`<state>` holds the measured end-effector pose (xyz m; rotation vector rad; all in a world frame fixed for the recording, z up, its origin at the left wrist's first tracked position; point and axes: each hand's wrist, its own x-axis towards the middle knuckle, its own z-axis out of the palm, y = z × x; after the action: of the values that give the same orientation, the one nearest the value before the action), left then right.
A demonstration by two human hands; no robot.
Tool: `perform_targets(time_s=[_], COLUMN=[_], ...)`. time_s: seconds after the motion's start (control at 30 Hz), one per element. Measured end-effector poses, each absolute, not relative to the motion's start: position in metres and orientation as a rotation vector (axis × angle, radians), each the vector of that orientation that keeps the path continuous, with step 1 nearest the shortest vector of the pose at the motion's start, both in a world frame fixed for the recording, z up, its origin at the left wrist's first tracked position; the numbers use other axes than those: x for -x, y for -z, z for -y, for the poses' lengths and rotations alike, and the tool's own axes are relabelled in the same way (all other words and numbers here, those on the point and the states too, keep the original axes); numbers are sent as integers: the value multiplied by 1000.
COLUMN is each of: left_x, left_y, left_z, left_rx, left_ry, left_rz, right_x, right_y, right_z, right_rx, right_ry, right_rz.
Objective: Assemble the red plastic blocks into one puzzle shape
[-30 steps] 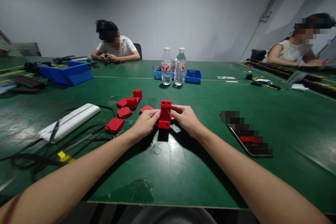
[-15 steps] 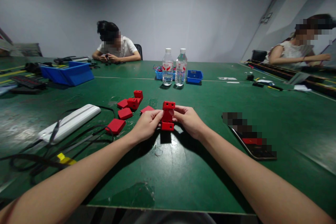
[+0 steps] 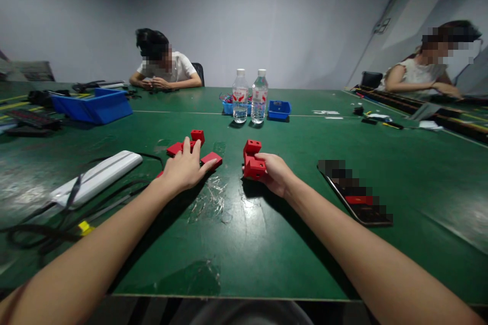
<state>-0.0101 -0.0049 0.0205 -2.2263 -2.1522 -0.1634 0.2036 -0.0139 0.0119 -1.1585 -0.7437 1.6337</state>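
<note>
My right hand [image 3: 277,173] grips a red block assembly [image 3: 254,166] with small round holes, just above the green table. Thumb and fingers close on its right side. My left hand [image 3: 185,166] reaches over the loose red pieces, its fingers spread. Beside its thumb lies a flat red block [image 3: 212,160]. Past its fingertips stands a red block with holes [image 3: 197,135], and a flat red piece [image 3: 174,149] shows at their left. Other red pieces are partly hidden beneath this hand.
A white power strip [image 3: 97,179] with black cables lies at left, a phone [image 3: 354,193] at right. Two water bottles [image 3: 240,99] stand near a small blue tray [image 3: 279,110]. A larger blue bin [image 3: 93,106] sits far left. Two people work across the table.
My left hand has let go of the red assembly and moved left over the loose pieces, its fingers opening. The assembly, held in my right hand, has turned and shifted slightly right.
</note>
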Motion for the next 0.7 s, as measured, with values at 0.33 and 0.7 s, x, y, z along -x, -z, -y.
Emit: perform_targets(time_s=[0.33,0.7], left_x=[13,32], left_y=[-32,-45], left_z=[11,5], left_rx=[2364,2306], left_ry=[-10,-158], left_rz=[1956,2012], right_x=[-205,-204], right_y=[-13,-13], right_z=[17,16], right_rx=[1194,1179], right_ry=[-1649,-1564], right_rz=[905,923])
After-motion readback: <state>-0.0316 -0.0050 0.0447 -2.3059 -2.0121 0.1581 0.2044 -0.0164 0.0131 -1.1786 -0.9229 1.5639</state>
